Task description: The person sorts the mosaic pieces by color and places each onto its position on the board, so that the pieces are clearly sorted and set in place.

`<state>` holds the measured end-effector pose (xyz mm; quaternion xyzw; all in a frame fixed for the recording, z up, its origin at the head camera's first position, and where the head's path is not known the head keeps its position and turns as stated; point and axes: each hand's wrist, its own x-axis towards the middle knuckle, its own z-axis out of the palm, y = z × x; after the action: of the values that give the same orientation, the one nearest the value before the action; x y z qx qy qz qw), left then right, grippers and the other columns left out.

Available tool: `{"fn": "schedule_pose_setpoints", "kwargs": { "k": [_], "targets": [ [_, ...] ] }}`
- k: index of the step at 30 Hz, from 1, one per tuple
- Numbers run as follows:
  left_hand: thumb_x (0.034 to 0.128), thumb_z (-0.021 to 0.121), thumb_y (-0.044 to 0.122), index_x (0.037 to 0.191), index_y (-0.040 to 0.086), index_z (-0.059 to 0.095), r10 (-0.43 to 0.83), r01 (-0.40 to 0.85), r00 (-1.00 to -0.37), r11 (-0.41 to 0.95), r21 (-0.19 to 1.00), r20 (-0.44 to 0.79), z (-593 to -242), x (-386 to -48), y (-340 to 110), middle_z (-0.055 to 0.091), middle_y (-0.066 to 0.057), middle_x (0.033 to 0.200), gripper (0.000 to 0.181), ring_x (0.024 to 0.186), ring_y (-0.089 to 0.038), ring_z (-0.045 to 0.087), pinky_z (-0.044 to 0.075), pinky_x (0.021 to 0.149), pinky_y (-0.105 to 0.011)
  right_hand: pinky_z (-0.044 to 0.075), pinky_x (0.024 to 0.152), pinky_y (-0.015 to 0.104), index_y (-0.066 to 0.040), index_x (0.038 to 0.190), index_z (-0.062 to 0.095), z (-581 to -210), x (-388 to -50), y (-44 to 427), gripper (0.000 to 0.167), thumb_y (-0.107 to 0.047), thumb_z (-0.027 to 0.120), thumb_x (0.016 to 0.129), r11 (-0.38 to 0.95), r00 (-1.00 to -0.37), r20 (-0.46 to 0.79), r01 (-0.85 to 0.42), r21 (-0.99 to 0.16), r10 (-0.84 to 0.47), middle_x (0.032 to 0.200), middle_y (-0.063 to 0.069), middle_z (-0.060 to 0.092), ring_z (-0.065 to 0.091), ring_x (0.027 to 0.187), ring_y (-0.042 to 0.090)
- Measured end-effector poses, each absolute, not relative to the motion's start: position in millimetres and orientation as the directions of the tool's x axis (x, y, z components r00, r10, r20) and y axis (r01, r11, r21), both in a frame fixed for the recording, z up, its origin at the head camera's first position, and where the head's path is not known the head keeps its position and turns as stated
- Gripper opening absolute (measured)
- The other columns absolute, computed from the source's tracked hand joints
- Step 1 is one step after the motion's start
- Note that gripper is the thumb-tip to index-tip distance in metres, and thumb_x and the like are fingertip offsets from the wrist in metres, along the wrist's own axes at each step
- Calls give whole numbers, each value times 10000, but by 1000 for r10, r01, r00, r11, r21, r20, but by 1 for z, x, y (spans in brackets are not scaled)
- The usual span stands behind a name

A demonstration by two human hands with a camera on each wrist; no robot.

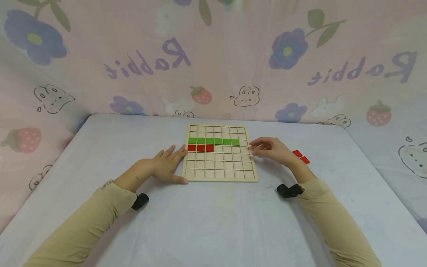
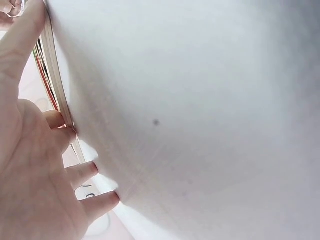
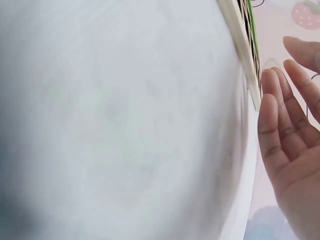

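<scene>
A light wooden grid board (image 1: 220,173) lies flat on the table. One of its rows holds several green square tiles (image 1: 218,141), and the row just below has three red square tiles (image 1: 201,148) at its left end. My left hand (image 1: 165,167) is spread on the table, with its thumb and fingertips touching the board's left edge; the left wrist view shows these fingers (image 2: 82,174) along that side. By the right edge hovers my right hand (image 1: 271,150), fingers loosely bent. In the right wrist view, nothing shows between its fingers (image 3: 285,107).
Loose red tiles (image 1: 304,160) lie on the white-covered table (image 1: 213,222), partly behind my right wrist. A dark camera sits at each wrist, the left one (image 1: 141,201) and the right one (image 1: 288,191). A printed curtain (image 1: 213,66) hangs behind the table.
</scene>
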<state>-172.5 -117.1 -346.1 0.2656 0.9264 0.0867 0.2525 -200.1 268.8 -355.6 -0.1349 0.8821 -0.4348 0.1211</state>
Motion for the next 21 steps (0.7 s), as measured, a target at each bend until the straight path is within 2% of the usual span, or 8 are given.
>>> {"fn": "schedule_pose_setpoints", "kwargs": {
  "k": [11,21],
  "targets": [
    [874,610,551,1535,25,68,544,450,-728,839,307,-417,-340,-168,-116,-63,-148,1615,1003,1464,-421,-54,29,1148,-628,513,800,251,-81,1269,599,-356,-190,289,436,-251,701,881,592,-942,-119,-95,-801,-313,1250,133,627,635,961,85],
    [847,600,615,1537,39,73,559,458,-726,828,325,-401,-343,-170,-118,-58,-132,1619,1042,1466,-415,-56,27,1154,-617,527,798,215,-33,1273,585,-354,-181,309,429,-211,682,895,596,-946,-82,-128,-793,-313,1260,178,614,630,951,30]
  ]
}}
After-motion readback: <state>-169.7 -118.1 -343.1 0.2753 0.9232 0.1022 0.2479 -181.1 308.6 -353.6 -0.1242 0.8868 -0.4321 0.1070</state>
